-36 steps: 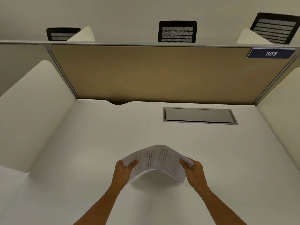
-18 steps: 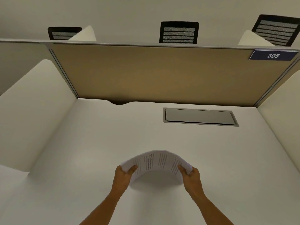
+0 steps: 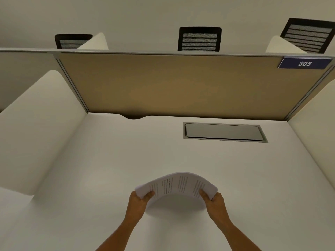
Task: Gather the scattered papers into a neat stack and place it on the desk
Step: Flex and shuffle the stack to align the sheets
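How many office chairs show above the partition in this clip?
3: left chair, partly hidden by a white divider; middle chair; right chair, at the frame edge. Only backrests show.

A white desk (image 3: 90, 178) is seen, enclosed by a tan back panel (image 3: 172, 84) and white side dividers (image 3: 32, 124); a grey rectangular hatch (image 3: 223, 132) is set flush into its far right.

One head-worn wide view looks forward and down over the desk (image 3: 108, 160), close above it.
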Demonstrator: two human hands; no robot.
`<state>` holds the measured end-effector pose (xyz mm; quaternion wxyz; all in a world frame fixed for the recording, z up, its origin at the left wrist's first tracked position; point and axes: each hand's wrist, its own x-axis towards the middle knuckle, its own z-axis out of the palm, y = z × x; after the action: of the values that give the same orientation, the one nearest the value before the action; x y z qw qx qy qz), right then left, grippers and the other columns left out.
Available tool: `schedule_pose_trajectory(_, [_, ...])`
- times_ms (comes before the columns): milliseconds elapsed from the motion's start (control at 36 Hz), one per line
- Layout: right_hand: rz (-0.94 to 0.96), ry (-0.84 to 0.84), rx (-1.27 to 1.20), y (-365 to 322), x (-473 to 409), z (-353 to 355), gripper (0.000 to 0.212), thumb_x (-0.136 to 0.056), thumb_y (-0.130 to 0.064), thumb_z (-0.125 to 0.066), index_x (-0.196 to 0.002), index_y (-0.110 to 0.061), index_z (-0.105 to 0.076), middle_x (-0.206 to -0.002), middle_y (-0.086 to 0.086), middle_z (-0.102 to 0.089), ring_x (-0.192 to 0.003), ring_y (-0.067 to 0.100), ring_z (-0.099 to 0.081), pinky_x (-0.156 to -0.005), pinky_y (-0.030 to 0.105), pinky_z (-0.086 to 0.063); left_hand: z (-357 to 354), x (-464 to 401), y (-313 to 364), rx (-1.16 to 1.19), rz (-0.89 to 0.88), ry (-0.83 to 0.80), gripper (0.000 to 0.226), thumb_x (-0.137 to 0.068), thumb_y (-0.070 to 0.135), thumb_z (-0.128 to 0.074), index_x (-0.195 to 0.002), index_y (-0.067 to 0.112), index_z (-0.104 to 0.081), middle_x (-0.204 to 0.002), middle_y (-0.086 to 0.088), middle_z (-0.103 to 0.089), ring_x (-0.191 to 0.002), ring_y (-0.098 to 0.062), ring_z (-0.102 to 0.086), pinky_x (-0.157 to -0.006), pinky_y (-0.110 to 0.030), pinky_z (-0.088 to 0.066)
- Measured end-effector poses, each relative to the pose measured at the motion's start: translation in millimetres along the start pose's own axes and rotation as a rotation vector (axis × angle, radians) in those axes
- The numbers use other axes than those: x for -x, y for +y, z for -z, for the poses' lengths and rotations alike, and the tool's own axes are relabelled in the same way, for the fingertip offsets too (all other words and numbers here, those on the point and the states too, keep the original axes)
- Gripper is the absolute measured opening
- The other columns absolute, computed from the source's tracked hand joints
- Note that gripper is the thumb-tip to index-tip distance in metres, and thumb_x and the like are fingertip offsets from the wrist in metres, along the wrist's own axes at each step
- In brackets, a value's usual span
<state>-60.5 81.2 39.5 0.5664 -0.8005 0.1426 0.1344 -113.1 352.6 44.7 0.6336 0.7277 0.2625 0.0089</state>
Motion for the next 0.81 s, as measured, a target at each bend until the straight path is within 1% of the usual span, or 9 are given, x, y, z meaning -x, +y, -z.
schedule_pose_trajectory(83, [-0.032, 0.001, 0.044, 8.7, -1.8, -1.2, 0.028, -0.095, -0.025, -0.063, -0.116, -0.006, -0.066, -0.089, 0.009, -0.072, -0.079, 0.024, -0.069, -0.063, 0.026, -0.054, 0.7, 0.8, 2.5, -0.002, 0.006, -0.008, 0.029, -0.085, 0.005, -0.071, -0.114, 0.005, -0.063, -0.099, -0.008, -0.071, -0.09, -0.012, -0.067, -0.062, -0.011, -0.056])
schedule_pose_trajectory(222, [-0.043, -0.011, 0.115, 10.5, -9.2, 3.1, 0.032, -0.095, -0.029, -0.062, -0.114, -0.003, -0.068, -0.091, 0.01, -0.072, -0.079, 0.023, -0.069, -0.062, 0.026, -0.053, 2.6, -2.1, 6.0, -0.018, 0.02, -0.047, 0.029, -0.086, 0.007, -0.071, -0.114, 0.011, -0.066, -0.103, -0.007, -0.072, -0.095, -0.018, -0.068, -0.065, -0.015, -0.058])
schedule_pose_trajectory(306, [-0.001, -0.09, 0.138, 2.7, -16.8, 12.1, 0.029, -0.095, -0.026, -0.063, -0.116, -0.006, -0.069, -0.099, 0.008, -0.073, -0.09, 0.023, -0.07, -0.075, 0.034, -0.058, 6.0, -4.9, 7.9, -0.028, 0.031, -0.035, 0.025, -0.085, 0.012, -0.073, -0.109, 0.015, -0.068, -0.1, -0.007, -0.073, -0.091, -0.024, -0.071, -0.063, -0.021, -0.06])
schedule_pose_trajectory(417, [0.054, -0.243, 0.3, -11.8, -29.7, 29.8, 0.024, -0.092, -0.035, -0.065, -0.098, -0.013, -0.074, -0.095, 0.007, -0.077, -0.083, 0.02, -0.074, -0.079, 0.045, -0.061, 11.9, -8.6, 11.5, -0.023, 0.015, -0.015, 0.02, -0.085, 0.017, -0.073, -0.104, 0.02, -0.067, -0.098, -0.006, -0.075, -0.09, -0.027, -0.073, -0.065, -0.027, -0.061])
schedule_pose_trajectory(500, [0.078, -0.322, 0.447, -29.8, -38.1, 40.6, 0.025, -0.091, -0.037, -0.066, -0.096, -0.014, -0.072, -0.093, 0.004, -0.076, -0.082, 0.018, -0.074, -0.075, 0.038, -0.062, 16.9, -8.8, 18.2, 0.0, -0.033, 0.03, 0.026, -0.086, 0.015, -0.072, -0.11, 0.017, -0.064, -0.1, -0.005, -0.073, -0.091, -0.026, -0.072, -0.061, -0.023, -0.059])
schedule_pose_trajectory(583, [0.115, -0.41, 0.52, -54.4, -40.2, 48.9, 0.022, -0.091, -0.036, -0.066, -0.101, -0.018, -0.07, -0.097, 0.003, -0.075, -0.085, 0.017, -0.074, -0.076, 0.034, -0.061, 23.2, -13.2, 23.4, 0.045, -0.024, 0.079, 0.042, -0.087, 0.014, -0.071, -0.126, 0.017, -0.056, -0.108, -0.01, -0.069, -0.092, -0.026, -0.07, -0.061, -0.022, -0.059])
schedule_pose_trajectory(611, [0.12, -0.441, 0.535, -62.3, -40.1, 51.0, 0.022, -0.091, -0.035, -0.066, -0.103, -0.018, -0.07, -0.099, 0.003, -0.075, -0.087, 0.017, -0.074, -0.077, 0.035, -0.061, 25.0, -15.7, 25.2, 0.054, -0.006, 0.087, 0.049, -0.087, 0.016, -0.071, -0.133, 0.018, -0.052, -0.114, -0.011, -0.067, -0.095, -0.025, -0.069, -0.065, -0.023, -0.059])
schedule_pose_trajectory(694, [0.133, -0.518, 0.592, -83.3, -40.9, 54.8, 0.024, -0.09, -0.032, -0.065, -0.106, -0.014, -0.069, -0.101, 0.004, -0.075, -0.088, 0.017, -0.074, -0.081, 0.038, -0.062, 27.2, -23.0, 36.3, -0.031, 0.012, 0.047, 0.066, -0.085, 0.025, -0.073, -0.143, 0.019, -0.042, -0.137, -0.006, -0.056, -0.119, -0.024, -0.058, -0.094, -0.037, -0.051])
schedule_pose_trajectory(806, [0.147, -0.579, 0.692, -108.3, -42.1, 55.2, 0.029, -0.087, -0.034, -0.066, -0.106, -0.012, -0.069, -0.102, 0.003, -0.075, -0.09, 0.015, -0.073, -0.086, 0.039, -0.06, 26.9, -31.1, 56.4, -0.337, -0.101, -0.109, 0.063, -0.078, 0.039, -0.078, -0.135, 0.028, -0.054, -0.147, 0.009, -0.046, -0.142, -0.013, -0.034, -0.115, -0.041, -0.032])
